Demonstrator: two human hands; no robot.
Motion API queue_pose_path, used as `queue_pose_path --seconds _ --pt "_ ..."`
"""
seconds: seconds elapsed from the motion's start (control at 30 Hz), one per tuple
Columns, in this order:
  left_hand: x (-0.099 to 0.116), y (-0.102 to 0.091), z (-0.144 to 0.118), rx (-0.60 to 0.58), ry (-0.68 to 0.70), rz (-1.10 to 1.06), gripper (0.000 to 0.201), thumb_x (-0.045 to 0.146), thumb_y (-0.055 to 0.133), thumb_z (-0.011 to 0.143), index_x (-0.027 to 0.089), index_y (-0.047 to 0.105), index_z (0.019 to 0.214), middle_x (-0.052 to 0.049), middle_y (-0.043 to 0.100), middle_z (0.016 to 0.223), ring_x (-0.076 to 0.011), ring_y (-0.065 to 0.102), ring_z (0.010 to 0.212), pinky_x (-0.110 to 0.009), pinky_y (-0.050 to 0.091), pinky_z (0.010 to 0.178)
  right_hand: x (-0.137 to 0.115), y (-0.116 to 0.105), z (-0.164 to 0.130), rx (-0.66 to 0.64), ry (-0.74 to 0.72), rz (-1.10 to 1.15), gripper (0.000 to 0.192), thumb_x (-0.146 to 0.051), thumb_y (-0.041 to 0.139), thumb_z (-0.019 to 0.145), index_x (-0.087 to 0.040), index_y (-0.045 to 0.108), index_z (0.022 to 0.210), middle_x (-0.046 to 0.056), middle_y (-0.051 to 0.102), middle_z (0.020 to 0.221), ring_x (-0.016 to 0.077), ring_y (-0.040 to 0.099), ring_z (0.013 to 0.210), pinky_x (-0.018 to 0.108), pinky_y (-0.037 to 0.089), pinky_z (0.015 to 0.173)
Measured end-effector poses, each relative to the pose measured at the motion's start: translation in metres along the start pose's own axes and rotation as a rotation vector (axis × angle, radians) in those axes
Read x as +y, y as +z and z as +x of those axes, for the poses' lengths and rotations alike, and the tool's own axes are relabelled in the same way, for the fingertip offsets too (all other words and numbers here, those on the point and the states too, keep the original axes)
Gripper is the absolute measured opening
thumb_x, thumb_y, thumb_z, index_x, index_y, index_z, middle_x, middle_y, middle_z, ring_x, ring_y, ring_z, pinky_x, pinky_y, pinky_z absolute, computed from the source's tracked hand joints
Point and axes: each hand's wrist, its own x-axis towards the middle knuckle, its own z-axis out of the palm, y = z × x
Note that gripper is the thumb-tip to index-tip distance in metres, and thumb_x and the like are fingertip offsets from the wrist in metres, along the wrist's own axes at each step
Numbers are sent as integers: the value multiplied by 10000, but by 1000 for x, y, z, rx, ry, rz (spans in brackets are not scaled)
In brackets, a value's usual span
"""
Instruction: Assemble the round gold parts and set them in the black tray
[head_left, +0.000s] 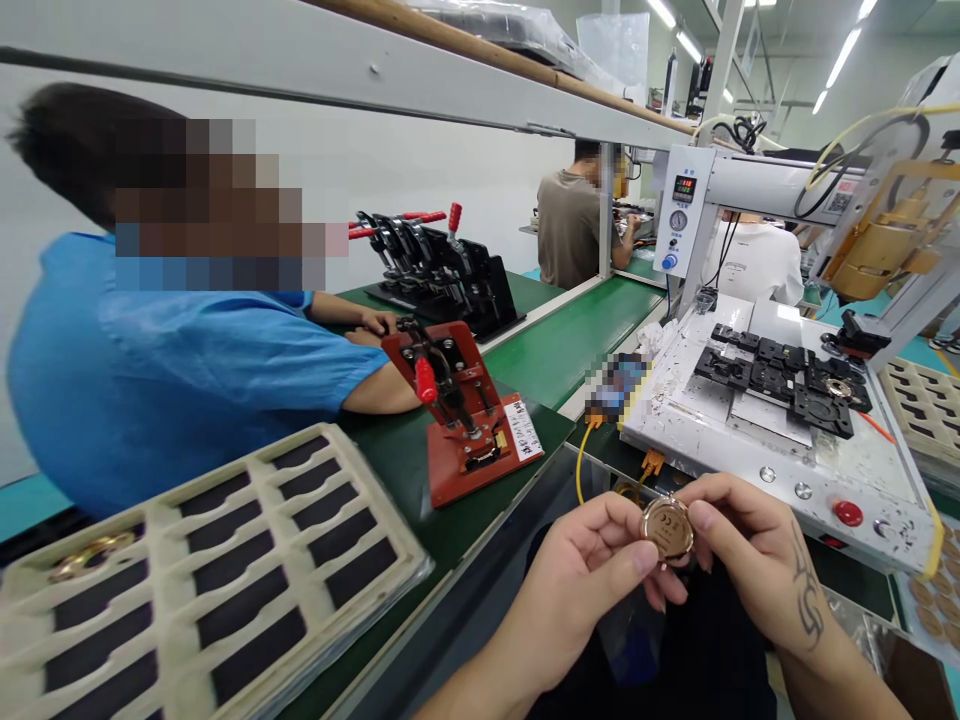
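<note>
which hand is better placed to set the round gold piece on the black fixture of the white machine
Probably the right hand. Both hands pinch the round gold piece, but the black fixture on the white machine lies up and to the right, on that hand's side; the left hand would have to cross over.

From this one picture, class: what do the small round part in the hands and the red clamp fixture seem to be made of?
Round part: probably polished metal, rose-gold tone, with bright glints on its rim. Red clamp fixture: seemingly a rigid red-painted or plastic plate, matte, carrying dark metal linkages and a glossy red handle grip.
</note>
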Motion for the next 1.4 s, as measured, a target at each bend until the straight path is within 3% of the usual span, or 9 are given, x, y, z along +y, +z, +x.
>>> queue_pose_path --seconds 0.63,1.13,1.4 --pt "10 -1 -5 58 41 175 371 444 931 874 149 708 905 -31 798 806 -148 773 729 -240 604 730 4 1 -3 1 9 35 199 -418 751 1029 -239 835 1008 23 811 836 117 665 598 202 586 572" --pt "1 -8 0 23 28 130 369 450 911 887 157 686 910 -42 778 833 -162 749 685 -262 577 691 8 2 -1 0 52 57 263 -466 757 1015 -214 833 1013 31 791 788 134 661 578 234 575 551" --pt "10 -14 -1 81 95 460 305 449 818 964 160 722 960 -5 687 791 -131 641 694 -250 513 691 14 6 2 -110 132 97 275 -445 845 952 -214 838 1100 13 759 774 117 622 581 224 553 554"
